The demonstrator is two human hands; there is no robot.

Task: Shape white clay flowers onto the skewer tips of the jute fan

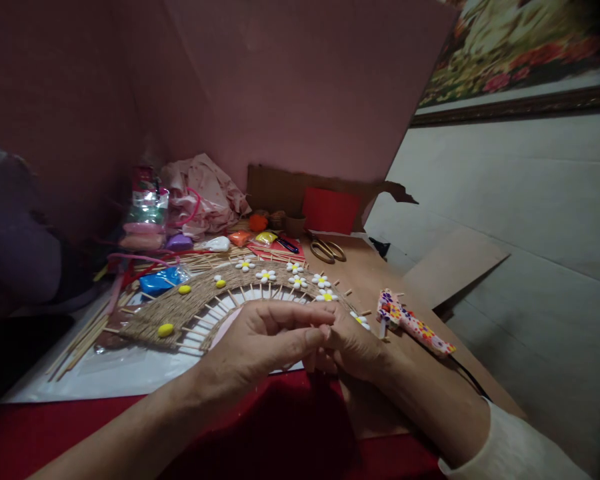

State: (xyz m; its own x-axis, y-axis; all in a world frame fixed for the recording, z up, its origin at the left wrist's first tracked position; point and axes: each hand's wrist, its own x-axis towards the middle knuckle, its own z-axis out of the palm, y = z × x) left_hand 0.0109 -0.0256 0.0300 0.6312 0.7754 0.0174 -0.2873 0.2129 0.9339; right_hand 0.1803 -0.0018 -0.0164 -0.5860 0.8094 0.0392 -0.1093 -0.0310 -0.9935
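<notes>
My left hand (275,337) and my right hand (353,343) meet in front of the woven arch. Their fingertips press together, and anything between them is hidden or too small to make out. Just beyond lies the twine-wrapped arch (153,317) with wooden sticks poking out along both edges. White flowers with yellow centres (297,282) dot its middle and right part. Toward its left sit yellow ovals, one of them a plain yellow disc (165,330). One flower (360,321) shows right beside my right hand.
A flower-patterned glue gun (415,325) lies on brown cardboard at the right, its cord trailing. Scissors (327,250), a blue clay packet (163,281), a purple packet (179,242) and loose wooden sticks (85,333) surround the arch. A red cloth (280,427) covers the near edge.
</notes>
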